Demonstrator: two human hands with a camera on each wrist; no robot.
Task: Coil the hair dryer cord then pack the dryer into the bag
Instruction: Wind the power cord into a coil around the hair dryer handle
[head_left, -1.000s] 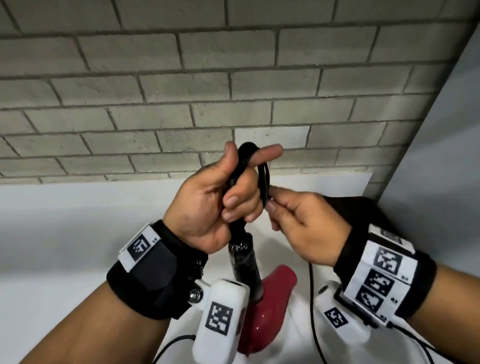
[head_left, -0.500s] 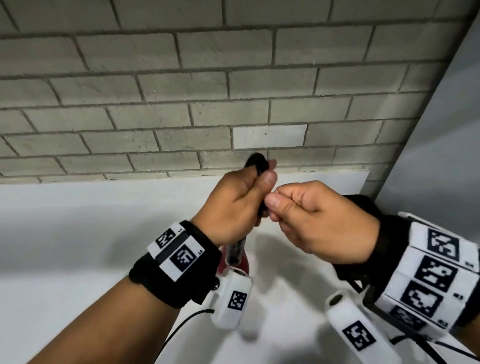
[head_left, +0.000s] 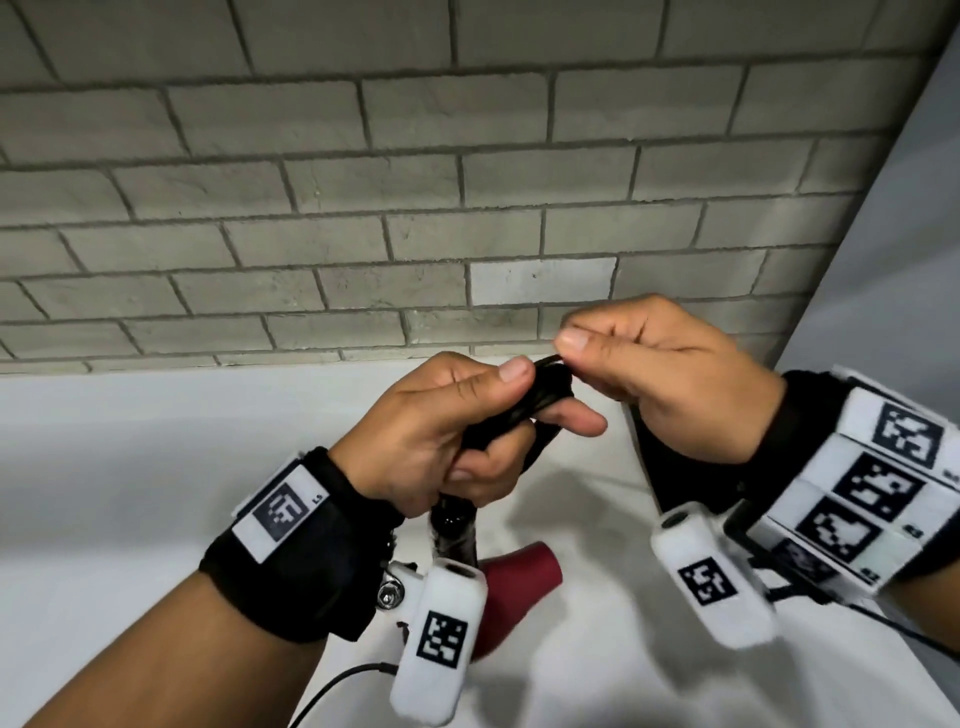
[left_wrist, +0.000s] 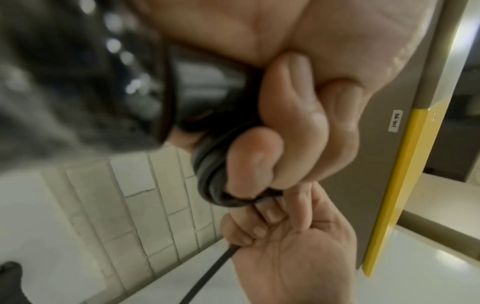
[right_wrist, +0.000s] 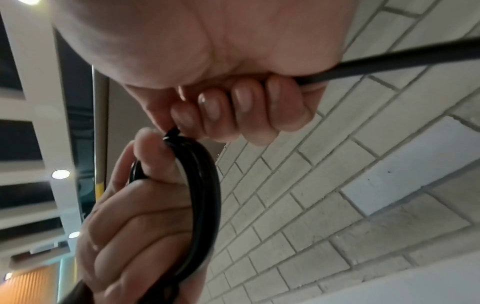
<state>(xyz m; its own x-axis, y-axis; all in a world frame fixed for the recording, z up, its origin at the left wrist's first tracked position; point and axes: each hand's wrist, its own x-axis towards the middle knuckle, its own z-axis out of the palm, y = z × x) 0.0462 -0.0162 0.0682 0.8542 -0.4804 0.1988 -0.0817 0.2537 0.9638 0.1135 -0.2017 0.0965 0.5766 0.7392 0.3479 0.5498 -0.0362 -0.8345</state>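
Observation:
A dark red hair dryer (head_left: 511, 587) hangs below my hands, its black handle (head_left: 454, 530) running up into my left hand (head_left: 457, 431). That hand grips the handle together with several loops of black cord (head_left: 545, 392), thumb pressed on top. The looped cord (left_wrist: 210, 176) curves around my left fingertips. My right hand (head_left: 639, 374) pinches the cord at the top of the loops and curls round the free length, which trails out past the little finger (right_wrist: 389, 65). The looped bundle (right_wrist: 205, 197) lies against my left palm. No bag is in view.
A grey brick wall (head_left: 363, 208) stands straight ahead above a white surface (head_left: 130, 467). A grey panel (head_left: 893, 260) closes the right side. A thin black wrist-camera cable (head_left: 332, 691) hangs under my left arm.
Both hands turned and dropped slightly. My right hand moved from beside the loops to over their top, laying cord there. The red dryer body swung back into sight below.

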